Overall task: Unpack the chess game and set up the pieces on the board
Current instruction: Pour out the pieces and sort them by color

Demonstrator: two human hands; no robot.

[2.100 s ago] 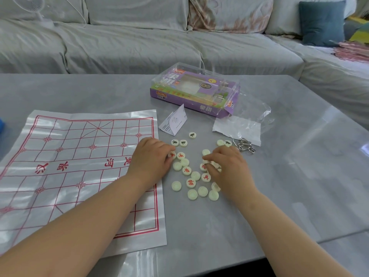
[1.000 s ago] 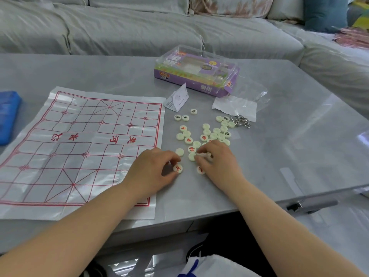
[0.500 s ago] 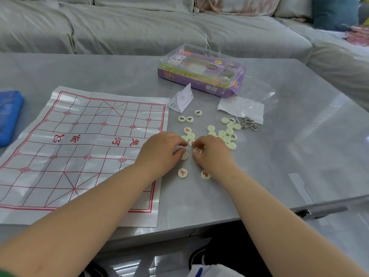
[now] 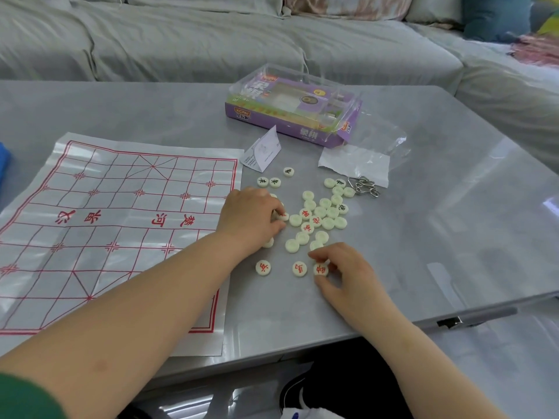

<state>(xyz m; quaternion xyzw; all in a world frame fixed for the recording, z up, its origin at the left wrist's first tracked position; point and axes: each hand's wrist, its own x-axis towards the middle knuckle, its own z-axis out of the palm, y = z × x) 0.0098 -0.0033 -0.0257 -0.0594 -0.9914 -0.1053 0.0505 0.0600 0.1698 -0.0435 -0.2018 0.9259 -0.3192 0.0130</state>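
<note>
Sorting the pieces beside the board.
The board [image 4: 121, 225] lies flat on the table's [image 4: 453, 237] left, red 楚河 and 汉界 across its middle; the left hand [image 4: 248, 220] curls its fingertips on a disc [image 4: 283, 216] at the heap's edge; the pieces [image 4: 320, 213] lie loose just right of the board, red and black characters showing; the right hand [image 4: 348, 272] pinches a red-marked disc [image 4: 321, 270]; behind, the purple box [image 4: 290, 116] reads 象棋.
</note>
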